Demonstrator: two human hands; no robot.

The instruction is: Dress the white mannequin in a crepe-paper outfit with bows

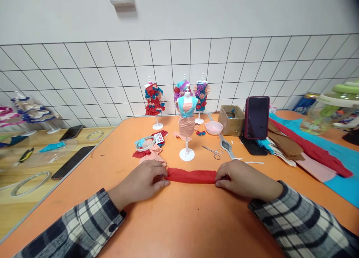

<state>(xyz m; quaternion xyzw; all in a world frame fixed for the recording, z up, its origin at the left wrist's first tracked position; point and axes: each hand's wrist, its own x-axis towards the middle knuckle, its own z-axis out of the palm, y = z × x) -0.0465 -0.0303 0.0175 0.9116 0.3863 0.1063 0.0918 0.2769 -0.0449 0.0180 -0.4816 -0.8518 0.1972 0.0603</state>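
A folded strip of red crepe paper (191, 175) lies flat on the orange table (179, 220). My left hand (143, 183) pinches its left end, fingers closed on the paper. My right hand (241, 180) pinches the right end the same way. Both sleeves are plaid. Just behind the strip stands a small white mannequin (186, 127) dressed in a blue and pink paper outfit.
Small scissors (213, 151), a tape roll (145, 143), paper scraps, a pink bowl (214, 127), a cardboard box (231, 119) and a propped phone (257, 117) sit behind. Three dressed mannequins stand at the wire grid. Coloured paper sheets (311, 149) lie at the right.
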